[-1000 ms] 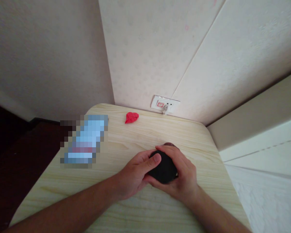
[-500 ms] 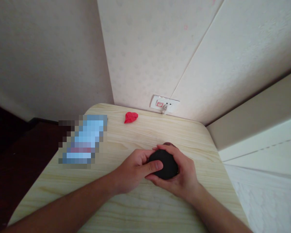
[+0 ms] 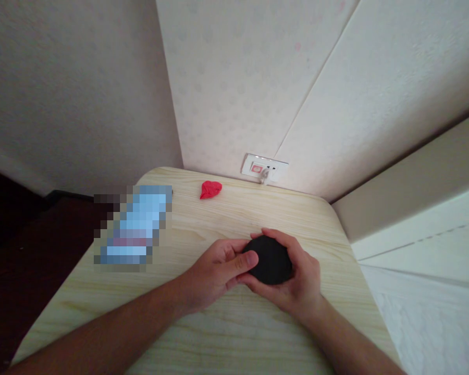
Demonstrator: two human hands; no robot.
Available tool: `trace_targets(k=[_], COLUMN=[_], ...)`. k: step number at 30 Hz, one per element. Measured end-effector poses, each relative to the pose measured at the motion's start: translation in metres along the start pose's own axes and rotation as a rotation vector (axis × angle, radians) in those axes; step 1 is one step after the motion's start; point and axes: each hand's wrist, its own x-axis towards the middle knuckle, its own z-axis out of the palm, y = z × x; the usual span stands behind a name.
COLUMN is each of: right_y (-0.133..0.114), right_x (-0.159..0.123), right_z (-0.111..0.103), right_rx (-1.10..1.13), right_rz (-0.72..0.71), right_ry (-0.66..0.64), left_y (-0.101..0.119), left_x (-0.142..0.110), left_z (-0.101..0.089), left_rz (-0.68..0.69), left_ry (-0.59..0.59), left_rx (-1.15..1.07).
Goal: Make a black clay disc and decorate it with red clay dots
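Between my two hands is a black, round, flat-topped object (image 3: 271,260) with a matt face turned up toward me; its exact kind I cannot make out. My left hand (image 3: 222,271) grips its left edge, thumb lying on top and fingers curled underneath. Around the right side wraps my right hand (image 3: 297,276), with fingers along the far edge and thumb along the near one. The object's underside is hidden by my hands. It is over the middle of the pale wood-grain table (image 3: 203,338).
A small crumpled red piece (image 3: 210,190) lies near the table's back edge. At the left is a pixelated, blue-lit screen-like rectangle (image 3: 138,224). Behind the table, a wall socket (image 3: 264,167) holds a plug. White panelling (image 3: 422,234) stands to the right.
The black object has moved slightly right and turned in my hands, showing more of its face. My right hand's fingers have shifted along its far edge.
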Motion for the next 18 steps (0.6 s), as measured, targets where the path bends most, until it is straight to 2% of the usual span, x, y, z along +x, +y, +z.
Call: trace_targets(k=[3,5,11,13,18], right_y=[-0.001,0.0,0.007,0.009,0.007], right_x=[-0.002,-0.002,0.007,0.009,0.004], right_z=[0.002,0.002,-0.008,-0.011,-0.006], right_rx=[-0.026,-0.014,0.159,0.187,0.146], right_rz=[0.053,0.069,-0.02,-0.003,0.044], right_ry=[0.068,0.065,-0.17,-0.196,-0.064], left_y=[-0.002,-0.002,0.003,0.003,-0.004], left_x=[-0.001,0.0,0.002,0.002,0.003], left_z=[0.002,0.001,-0.009,-0.011,-0.008], left_rz=[-0.007,-0.014,0.031,0.04,0.047], left_ry=[-0.02,-0.007,-0.048,-0.058,-0.044], left_rx=[-0.023,-0.01,0.118,0.142,0.129])
